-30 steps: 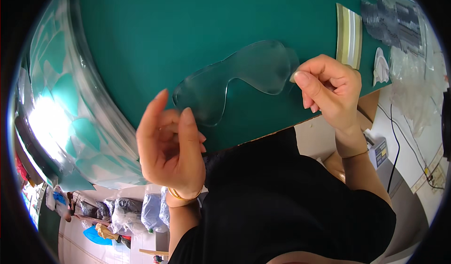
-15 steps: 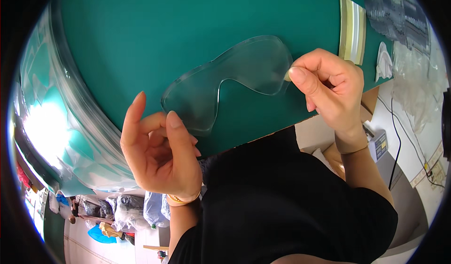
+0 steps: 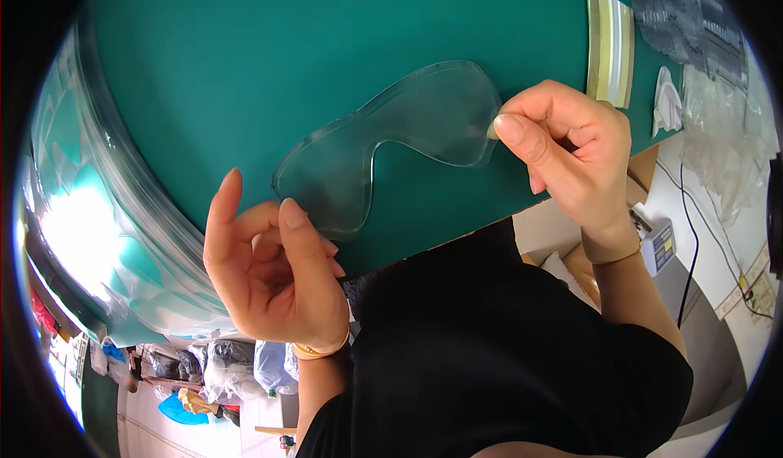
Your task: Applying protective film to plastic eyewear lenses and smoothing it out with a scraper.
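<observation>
A clear goggle lens [image 3: 416, 111] with a nose cutout is held up over the green tabletop, slanting from lower left to upper right. My left hand [image 3: 277, 270] pinches its lower left end between thumb and a bent finger, with the index finger raised away. At the other end my right hand [image 3: 567, 152] grips the edge between thumb and index finger. A small pale yellowish bit [image 3: 493, 132] shows by the right thumb tip; I cannot make out whether it is a tab or a fingernail.
Large clear plastic bag of lenses [image 3: 122, 213] lines the left side. An olive-and-white striped strip [image 3: 610, 46] lies at the upper right of the green table [image 3: 245, 42]. Beside it are a crumpled white piece [image 3: 667, 103] and grey plastic packets [image 3: 693, 26]. Black cable [image 3: 690, 246] hangs at the right.
Both hands and the lens have shifted slightly left in the picture. The grip at each end looks the same.
</observation>
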The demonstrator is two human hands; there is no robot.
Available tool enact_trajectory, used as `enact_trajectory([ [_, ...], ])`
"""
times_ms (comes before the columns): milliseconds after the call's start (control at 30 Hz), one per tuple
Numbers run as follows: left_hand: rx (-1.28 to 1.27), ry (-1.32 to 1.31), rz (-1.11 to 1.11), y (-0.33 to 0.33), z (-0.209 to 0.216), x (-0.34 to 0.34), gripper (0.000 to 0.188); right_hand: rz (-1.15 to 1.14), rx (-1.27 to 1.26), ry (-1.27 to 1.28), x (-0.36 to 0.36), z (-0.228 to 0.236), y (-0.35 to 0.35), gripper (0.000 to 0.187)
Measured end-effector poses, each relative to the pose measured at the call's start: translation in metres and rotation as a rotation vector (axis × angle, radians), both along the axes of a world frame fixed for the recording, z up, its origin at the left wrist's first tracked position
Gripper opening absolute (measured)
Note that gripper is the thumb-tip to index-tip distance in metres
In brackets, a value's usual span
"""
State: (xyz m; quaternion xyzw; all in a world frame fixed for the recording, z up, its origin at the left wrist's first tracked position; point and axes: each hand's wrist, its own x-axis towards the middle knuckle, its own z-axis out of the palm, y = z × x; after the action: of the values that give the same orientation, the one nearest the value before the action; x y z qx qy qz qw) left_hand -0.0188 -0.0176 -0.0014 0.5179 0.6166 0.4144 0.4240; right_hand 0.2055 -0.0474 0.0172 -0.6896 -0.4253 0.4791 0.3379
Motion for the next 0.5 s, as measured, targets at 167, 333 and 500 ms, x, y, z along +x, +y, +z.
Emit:
enact_trajectory([
  [167, 0.003, 0.017, 0.000, -0.0001, -0.0013, -0.0002, 0.043, 0.015, -0.003, -0.016, 0.0003, -0.0006, -0.0005, 0.015],
  [333, 0.016, 0.030, 0.012, 0.0004, -0.0005, 0.0004, 0.044, 0.021, 0.008, -0.020, -0.0002, -0.0004, -0.0001, 0.015],
  [500, 0.013, 0.031, 0.010, 0.0007, -0.0016, 0.0019, 0.044, 0.029, 0.011, -0.038, 0.0000, 0.0001, 0.0001, 0.014],
])
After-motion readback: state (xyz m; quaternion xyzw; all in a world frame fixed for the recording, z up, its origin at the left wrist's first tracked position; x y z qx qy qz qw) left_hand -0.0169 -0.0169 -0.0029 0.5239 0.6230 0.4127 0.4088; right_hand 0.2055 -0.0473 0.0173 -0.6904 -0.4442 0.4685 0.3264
